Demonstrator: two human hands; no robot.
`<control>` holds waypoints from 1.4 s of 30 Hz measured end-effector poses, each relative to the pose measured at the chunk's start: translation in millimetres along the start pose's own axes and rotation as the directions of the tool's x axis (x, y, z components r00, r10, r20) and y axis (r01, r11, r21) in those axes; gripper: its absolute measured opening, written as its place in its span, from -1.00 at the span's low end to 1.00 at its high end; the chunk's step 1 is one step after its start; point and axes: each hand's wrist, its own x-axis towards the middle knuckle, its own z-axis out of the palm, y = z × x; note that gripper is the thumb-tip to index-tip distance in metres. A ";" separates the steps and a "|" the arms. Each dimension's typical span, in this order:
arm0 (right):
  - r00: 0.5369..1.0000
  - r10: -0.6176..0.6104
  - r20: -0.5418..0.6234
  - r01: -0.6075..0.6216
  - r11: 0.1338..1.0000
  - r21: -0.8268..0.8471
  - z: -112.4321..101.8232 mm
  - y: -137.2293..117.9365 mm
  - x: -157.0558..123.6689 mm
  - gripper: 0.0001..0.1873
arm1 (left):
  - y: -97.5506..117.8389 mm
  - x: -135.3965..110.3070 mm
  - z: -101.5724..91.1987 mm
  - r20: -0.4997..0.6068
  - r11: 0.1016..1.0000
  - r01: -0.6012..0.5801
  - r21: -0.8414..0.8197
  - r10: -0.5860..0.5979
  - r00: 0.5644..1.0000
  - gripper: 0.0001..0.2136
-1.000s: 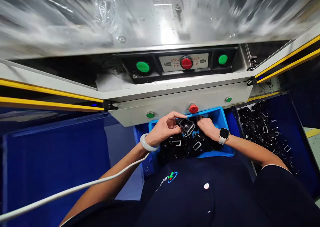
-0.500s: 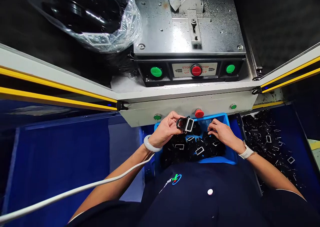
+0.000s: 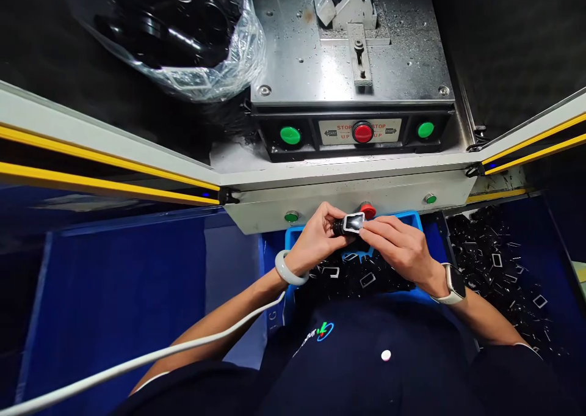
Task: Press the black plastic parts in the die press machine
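A small black plastic part [image 3: 351,223] with a pale rectangular window is pinched between both hands, just above a blue bin [image 3: 414,220] full of several like parts [image 3: 354,275]. My left hand [image 3: 318,239] grips its left end, fingers curled; a white bracelet with a cable circles that wrist. My right hand [image 3: 398,245], wearing a smartwatch, closes its fingertips on the part's right side.
Ahead stands a press with a metal plate and fixture [image 3: 354,43], a panel with two green buttons [image 3: 290,135] and a red stop button [image 3: 362,132]. A plastic bag [image 3: 174,31] lies at left. A second container of black parts [image 3: 499,263] sits to the right. Yellow-striped guard rails flank the machine.
My right hand left the parts in the bin and came up onto the part in my left hand. The view steadied and tilted onto the press plate.
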 end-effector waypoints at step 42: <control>0.748 0.653 -0.119 -0.657 0.705 -0.267 -30.8 161.3 317.5 -0.14 | 191.1 173.5 -16.1 -0.418 0.775 -0.530 0.344 0.632 0.652 -0.83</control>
